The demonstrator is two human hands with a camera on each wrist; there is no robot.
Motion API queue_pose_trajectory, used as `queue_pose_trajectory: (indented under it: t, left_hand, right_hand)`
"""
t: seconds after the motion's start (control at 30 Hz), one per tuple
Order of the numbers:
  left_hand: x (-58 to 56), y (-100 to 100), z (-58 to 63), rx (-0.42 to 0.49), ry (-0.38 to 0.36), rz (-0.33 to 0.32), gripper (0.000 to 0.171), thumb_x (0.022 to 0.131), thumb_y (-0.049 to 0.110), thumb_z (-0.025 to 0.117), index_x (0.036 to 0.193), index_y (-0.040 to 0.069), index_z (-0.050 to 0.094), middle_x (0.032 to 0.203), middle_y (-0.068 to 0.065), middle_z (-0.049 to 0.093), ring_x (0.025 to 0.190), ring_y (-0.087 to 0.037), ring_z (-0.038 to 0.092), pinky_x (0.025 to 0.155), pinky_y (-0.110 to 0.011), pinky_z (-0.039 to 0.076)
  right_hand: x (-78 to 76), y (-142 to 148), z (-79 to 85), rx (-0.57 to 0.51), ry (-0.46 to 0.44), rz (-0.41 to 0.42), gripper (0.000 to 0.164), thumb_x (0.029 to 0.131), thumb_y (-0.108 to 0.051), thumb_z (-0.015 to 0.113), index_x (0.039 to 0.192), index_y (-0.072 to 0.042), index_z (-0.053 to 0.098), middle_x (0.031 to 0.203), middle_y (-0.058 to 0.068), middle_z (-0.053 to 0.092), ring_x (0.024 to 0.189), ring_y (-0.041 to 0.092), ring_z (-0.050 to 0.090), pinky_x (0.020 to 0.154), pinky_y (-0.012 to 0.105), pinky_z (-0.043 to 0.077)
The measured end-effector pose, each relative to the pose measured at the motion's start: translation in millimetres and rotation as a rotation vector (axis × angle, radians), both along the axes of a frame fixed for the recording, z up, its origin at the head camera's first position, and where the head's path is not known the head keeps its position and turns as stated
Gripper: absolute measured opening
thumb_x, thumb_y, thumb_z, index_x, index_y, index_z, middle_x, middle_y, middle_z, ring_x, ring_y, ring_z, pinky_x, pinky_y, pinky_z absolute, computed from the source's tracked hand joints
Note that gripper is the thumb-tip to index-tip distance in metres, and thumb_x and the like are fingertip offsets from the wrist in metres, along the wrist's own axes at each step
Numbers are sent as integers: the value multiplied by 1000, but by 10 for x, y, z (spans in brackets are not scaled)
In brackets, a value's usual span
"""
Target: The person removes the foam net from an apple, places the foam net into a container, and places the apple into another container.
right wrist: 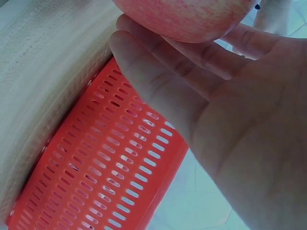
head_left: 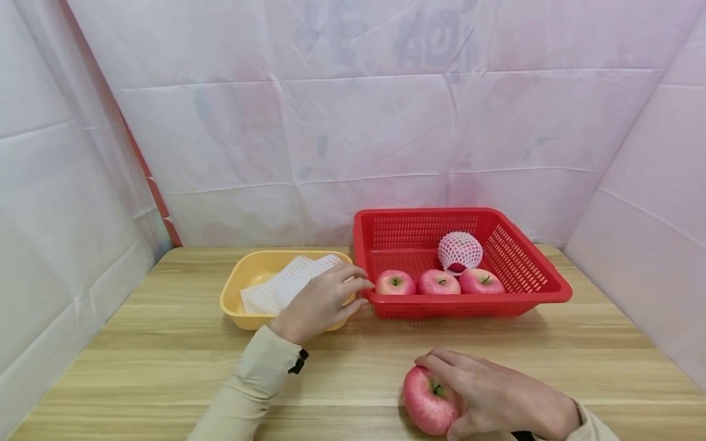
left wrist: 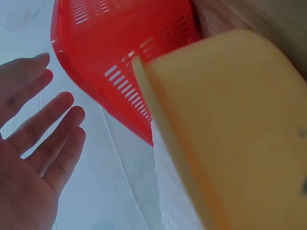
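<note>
My right hand [head_left: 491, 389] holds a red apple [head_left: 427, 401] at the front of the table, fingers over its far side and thumb on its near side. From below, the right wrist view shows the apple [right wrist: 187, 17] against the fingers. My left hand [head_left: 325, 300] is over the right side of a yellow basin [head_left: 234, 300], holding nothing, fingertips by the red basket's near left corner. Its fingers are spread and loosely bent in the left wrist view. White foam net sleeves [head_left: 287, 285] lie in the basin, partly hidden by that hand.
A red slotted basket [head_left: 529, 298] stands right of the basin. Along its near side lie three bare apples [head_left: 439, 283]; behind them is an apple in a foam net [head_left: 460, 251]. White cloth [head_left: 364, 135] hangs behind and on both sides of the wooden table [head_left: 165, 355].
</note>
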State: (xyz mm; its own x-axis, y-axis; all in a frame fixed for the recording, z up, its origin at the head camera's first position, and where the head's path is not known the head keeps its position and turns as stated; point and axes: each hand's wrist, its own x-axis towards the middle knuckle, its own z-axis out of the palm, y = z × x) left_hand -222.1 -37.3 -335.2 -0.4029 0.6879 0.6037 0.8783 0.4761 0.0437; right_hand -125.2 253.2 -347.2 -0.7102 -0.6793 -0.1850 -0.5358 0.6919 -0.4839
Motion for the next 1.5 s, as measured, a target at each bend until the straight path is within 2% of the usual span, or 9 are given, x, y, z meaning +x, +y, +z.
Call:
queue_pose_trajectory:
  t: [0.2, 0.33, 0.47, 0.73, 0.9, 1.17, 1.23, 1.4, 1.5]
  left_hand:
    - [3, 60, -52, -55, -30, 13, 21, 87, 14, 82, 107, 10, 76, 107, -4, 68, 97, -18, 62, 84, -26, 54]
    - [10, 80, -64, -49, -31, 26, 17, 87, 15, 83, 103, 11, 78, 103, -2, 69, 96, -18, 61, 85, -29, 53]
    - [-3, 110, -76, -38, -17, 37, 15, 86, 16, 83, 99, 11, 80, 99, -2, 69, 92, -18, 61, 84, -29, 52]
    - [-6, 130, -67, 4, -16, 21, 15, 84, 15, 85, 96, 8, 81, 95, -3, 69, 82, -15, 64, 76, -25, 53]
    - [1, 127, -55, 2, -17, 32, 14, 84, 15, 85, 95, 8, 81, 91, -2, 71, 78, -14, 66, 75, -25, 55]
    - [-5, 111, -63, -4, -30, 43, 16, 83, 16, 86, 96, 9, 82, 92, -2, 72, 81, -14, 67, 78, -27, 56]
    - [-8, 115, -65, 1, -34, 43, 16, 82, 16, 86, 95, 9, 82, 92, -1, 72, 81, -14, 67, 77, -28, 56]
    - [-9, 129, -73, 10, -24, 43, 13, 83, 16, 86, 94, 9, 82, 91, 0, 72, 81, -14, 67, 77, -28, 56]
    - [-5, 132, -73, 7, -16, 47, 13, 82, 16, 86, 93, 10, 82, 90, 0, 72, 81, -14, 66, 76, -28, 56]
  right_hand:
    - [4, -11, -11, 7, -14, -20, 77, 74, -50, 86, 138, -25, 53, 126, -11, 51, 106, 9, 50, 82, 27, 55]
    - [12, -16, -7, -1, 27, 4, 75, 76, -52, 84, 138, -22, 54, 127, -10, 52, 105, 9, 50, 81, 27, 55]
    - [-3, -3, 38, -13, 68, 27, 77, 74, -49, 86, 137, -19, 54, 124, -12, 53, 103, 6, 52, 81, 27, 55]
    - [-69, 47, 197, -24, 317, 79, 76, 71, -42, 88, 134, -15, 57, 123, -8, 57, 102, 11, 56, 78, 31, 57]
    - [-142, 63, 338, -72, 455, 113, 75, 71, -46, 90, 130, -13, 59, 118, -12, 59, 98, 8, 58, 79, 32, 57]
    - [-239, 64, 549, -76, 438, 84, 73, 74, -53, 88, 130, -14, 60, 121, -9, 61, 102, 10, 58, 78, 31, 57]
    - [-261, 69, 586, -87, 453, 74, 74, 74, -53, 88, 131, -14, 62, 126, -5, 62, 103, 11, 57, 78, 31, 57]
    - [-326, 102, 664, -66, 513, 36, 90, 72, -56, 88, 138, -4, 59, 139, 11, 59, 118, 28, 55, 90, 47, 50]
    - [-371, 106, 733, -53, 493, 21, 91, 72, -55, 88, 140, -3, 56, 137, 7, 60, 118, 34, 54, 90, 49, 51]
